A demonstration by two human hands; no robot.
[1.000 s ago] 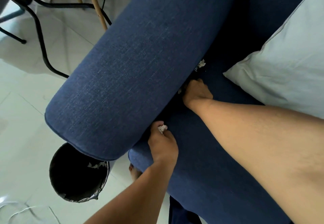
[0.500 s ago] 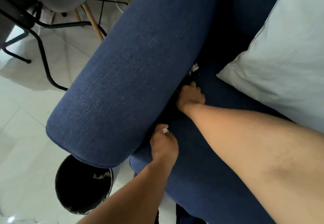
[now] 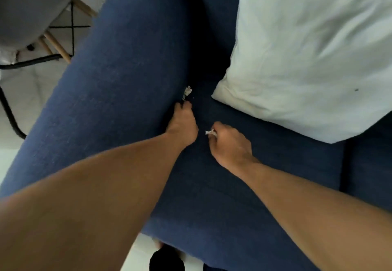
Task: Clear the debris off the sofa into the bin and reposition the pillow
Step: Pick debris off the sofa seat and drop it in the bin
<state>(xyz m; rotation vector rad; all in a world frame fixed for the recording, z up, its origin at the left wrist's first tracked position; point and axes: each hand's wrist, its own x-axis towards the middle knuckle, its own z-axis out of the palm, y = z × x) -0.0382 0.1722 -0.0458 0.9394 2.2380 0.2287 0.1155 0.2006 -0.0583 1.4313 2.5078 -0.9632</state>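
Head-camera footage is filled by a dark blue sofa (image 3: 254, 185), seen from above, with both bare forearms stretched out over its seat. The left hand (image 3: 182, 125) is laid along the crease where the armrest (image 3: 110, 84) meets the seat cushion, its fingertips (image 3: 183, 105) pressed down into that crease; whether anything is pinched between them cannot be told, as they are partly sunk in shadow. Just beyond those fingertips, a small white scrap of debris (image 3: 187, 91) is seen lying in the same crease, close to the hand but apart from it. The right hand (image 3: 230, 145) is held just beside the left, knuckles up and curled into a loose fist, and a second white scrap (image 3: 211, 132) is gripped at its thumb side, with only a ragged end left showing. A pale, creased pillow (image 3: 307, 54) is found beyond and to the outer side of the right hand, one corner lying on the seat near the crease. Past the armrest, on the far side of the left arm, a grey chair (image 3: 31, 9) with wooden legs is stood on a light tiled floor (image 3: 31, 92). The bin cannot be made out here.
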